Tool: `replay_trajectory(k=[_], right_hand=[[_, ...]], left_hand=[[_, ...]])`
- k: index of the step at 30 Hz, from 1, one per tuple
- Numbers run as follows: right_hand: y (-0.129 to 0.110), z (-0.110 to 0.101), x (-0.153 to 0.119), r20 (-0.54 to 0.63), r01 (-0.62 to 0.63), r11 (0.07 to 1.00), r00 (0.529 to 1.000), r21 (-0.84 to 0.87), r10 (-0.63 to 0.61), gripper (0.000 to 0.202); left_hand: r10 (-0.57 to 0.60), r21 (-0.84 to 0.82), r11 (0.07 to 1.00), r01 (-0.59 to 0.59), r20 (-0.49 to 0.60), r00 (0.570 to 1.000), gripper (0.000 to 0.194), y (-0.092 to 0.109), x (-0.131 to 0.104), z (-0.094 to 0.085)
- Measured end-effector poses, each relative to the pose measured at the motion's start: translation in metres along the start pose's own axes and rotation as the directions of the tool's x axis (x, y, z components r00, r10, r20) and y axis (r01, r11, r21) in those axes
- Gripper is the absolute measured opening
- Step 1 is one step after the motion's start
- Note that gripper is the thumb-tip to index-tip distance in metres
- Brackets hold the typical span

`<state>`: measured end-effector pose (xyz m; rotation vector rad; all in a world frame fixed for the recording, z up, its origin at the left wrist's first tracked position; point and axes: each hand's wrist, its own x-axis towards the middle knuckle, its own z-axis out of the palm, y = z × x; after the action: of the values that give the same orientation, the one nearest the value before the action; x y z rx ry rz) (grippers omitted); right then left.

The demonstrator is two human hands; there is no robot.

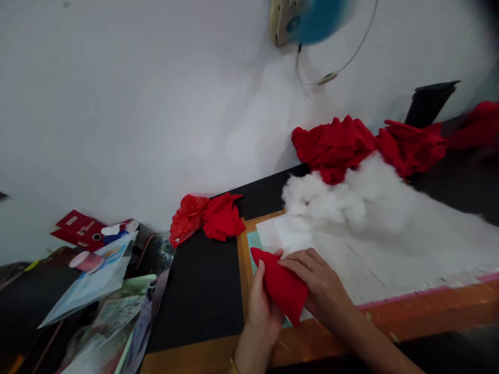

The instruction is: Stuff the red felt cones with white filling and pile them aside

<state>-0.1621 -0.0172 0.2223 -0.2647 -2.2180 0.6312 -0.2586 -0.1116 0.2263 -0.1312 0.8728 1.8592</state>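
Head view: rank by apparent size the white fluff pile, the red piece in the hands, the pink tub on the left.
1. White fluff pile
2. Red piece
3. Pink tub

Apparent size only: the red piece is nearer the camera than the fluff.

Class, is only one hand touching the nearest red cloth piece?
No: the left hand and right hand both touch that red cloth piece.

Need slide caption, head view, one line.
Left hand and right hand hold a red cloth piece near loose white fiberfill.
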Motion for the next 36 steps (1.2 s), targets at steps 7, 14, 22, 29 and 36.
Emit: replay_trajectory(k=[7, 14, 22, 29, 36], right_hand=[[0.003, 0.014, -0.008, -0.125, 0.041, 0.995, 0.991, -0.089, -0.052, 0.021], [0.004, 0.015, -0.017, 0.062, -0.085, 0.978, 0.995, 0.191, 0.074, 0.066], [0.001, 0.018, -0.012, -0.102, -0.146, 0.956, 0.979, 0.254, 0.177, 0.027], [0.004, 0.029, -0.015, -0.119, -0.261, 0.93, 0.947, 0.258, 0.299, 0.018], [0.017, 0.032, -0.023, -0.084, -0.345, 0.852, 0.91, 0.393, 0.407, 0.025]], left_hand=[[0.134, 0.227, 0.967, -0.116, -0.064, 0.989, 0.047, 0.006, 0.002, -0.001], [0.286, 0.33, 0.915, -0.234, -0.119, 0.951, 0.038, 0.006, 0.01, -0.004], [0.323, 0.462, 0.85, -0.253, -0.077, 0.943, 0.042, -0.008, 0.006, -0.01], [0.337, 0.58, 0.775, -0.253, -0.04, 0.941, 0.034, -0.017, 0.007, -0.019], [0.346, 0.489, 0.835, -0.252, -0.11, 0.932, 0.042, -0.013, 0.009, -0.017]])
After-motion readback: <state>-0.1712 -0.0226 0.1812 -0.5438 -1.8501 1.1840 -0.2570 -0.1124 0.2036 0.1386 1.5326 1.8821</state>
